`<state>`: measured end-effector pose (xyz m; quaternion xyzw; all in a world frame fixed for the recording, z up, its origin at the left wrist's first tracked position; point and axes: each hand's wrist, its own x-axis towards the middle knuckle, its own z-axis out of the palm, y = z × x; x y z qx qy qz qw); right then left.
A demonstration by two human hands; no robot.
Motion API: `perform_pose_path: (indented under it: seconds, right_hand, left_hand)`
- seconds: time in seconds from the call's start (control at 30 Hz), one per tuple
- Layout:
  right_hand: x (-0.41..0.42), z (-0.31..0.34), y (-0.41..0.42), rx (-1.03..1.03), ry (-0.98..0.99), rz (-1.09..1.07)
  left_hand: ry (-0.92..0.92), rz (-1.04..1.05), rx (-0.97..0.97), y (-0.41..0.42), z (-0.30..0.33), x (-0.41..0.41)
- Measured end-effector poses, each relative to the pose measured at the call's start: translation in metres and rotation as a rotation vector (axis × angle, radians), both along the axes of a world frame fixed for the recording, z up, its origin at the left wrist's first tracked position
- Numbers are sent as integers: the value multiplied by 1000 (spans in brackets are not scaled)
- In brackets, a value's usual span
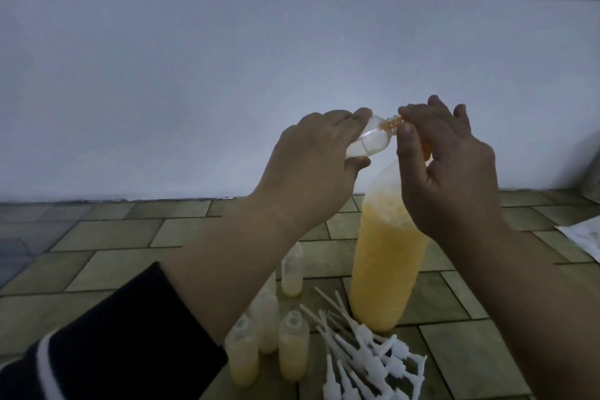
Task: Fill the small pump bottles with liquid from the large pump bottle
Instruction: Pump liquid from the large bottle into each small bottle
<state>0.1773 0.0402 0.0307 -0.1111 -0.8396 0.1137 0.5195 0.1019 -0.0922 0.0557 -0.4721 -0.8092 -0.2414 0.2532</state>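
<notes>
Small bottle held sideways at the top of the big bottle.

My left hand (311,153) curls around a clear small bottle (146,140), thumb underneath, tipping its neck to the right. My right hand (444,153) pinches with thumb and forefinger at that neck, over the orange top of the large bottle (386,256), which stands on the tiled counter (130,243) partly full of yellow liquid. More small bottles (292,269) and white pump tops (367,354) sit beside its base.

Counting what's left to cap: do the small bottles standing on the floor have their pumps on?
Off. The small bottles show open necks; the white pumps lie loose beside them.
</notes>
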Motion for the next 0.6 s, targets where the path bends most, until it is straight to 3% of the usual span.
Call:
perform_pose_path:
  seconds: [0.2,0.6]
  right_hand:
    - [9,16,2,22,-78,67]
    - [-2,-5,0,16,-44,17]
  left_hand:
    - [35,12,10,-4,8,0]
    - [-6,3,-2,0,-4,-2]
